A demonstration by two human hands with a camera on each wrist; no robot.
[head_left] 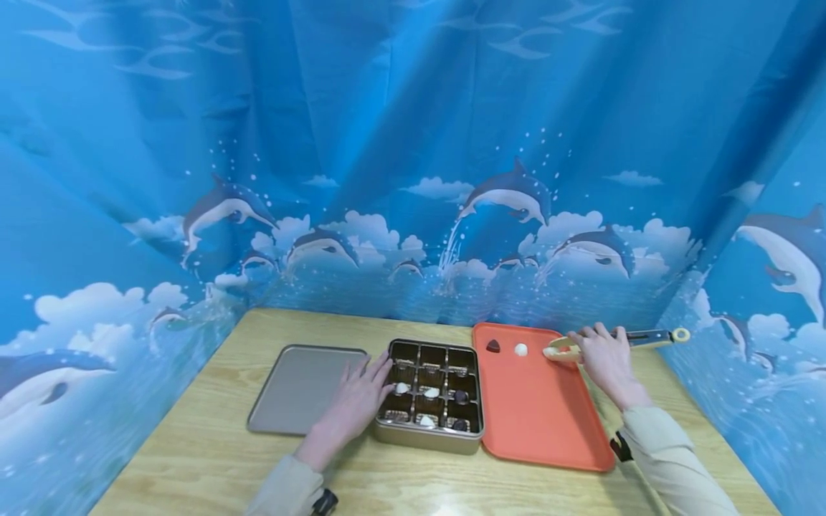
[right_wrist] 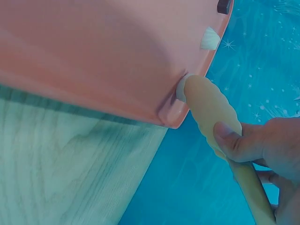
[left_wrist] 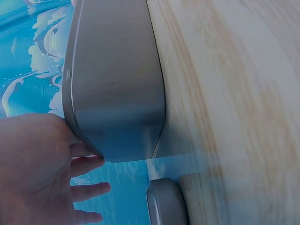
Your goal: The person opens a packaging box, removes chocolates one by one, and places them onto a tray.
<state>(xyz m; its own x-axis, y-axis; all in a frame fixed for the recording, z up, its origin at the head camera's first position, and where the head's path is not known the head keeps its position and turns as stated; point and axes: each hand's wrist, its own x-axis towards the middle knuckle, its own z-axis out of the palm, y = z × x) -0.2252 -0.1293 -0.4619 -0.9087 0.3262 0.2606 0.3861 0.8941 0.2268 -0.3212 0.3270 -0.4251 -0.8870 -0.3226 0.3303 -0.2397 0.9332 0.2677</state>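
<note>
My right hand (head_left: 605,357) grips tongs (head_left: 645,338) with beige scalloped tips over the far right corner of the orange tray (head_left: 538,416). At those tips is a white chocolate piece (right_wrist: 181,90), partly hidden. To its left on the tray lie a white shell-shaped chocolate (head_left: 520,350) and a dark chocolate (head_left: 493,346). My left hand (head_left: 355,398) touches the left rim of a divided metal tin (head_left: 429,438), most fingers extended. White chocolates (head_left: 432,393) and dark chocolates (head_left: 461,396) sit in several of its middle and near compartments; the far row shows none.
A flat grey-brown lid (head_left: 300,390) lies on the wooden table (head_left: 206,437) left of the tin, partly behind my left hand. The orange tray stands close against the tin's right side. A blue dolphin-print curtain (head_left: 361,143) hangs behind the table.
</note>
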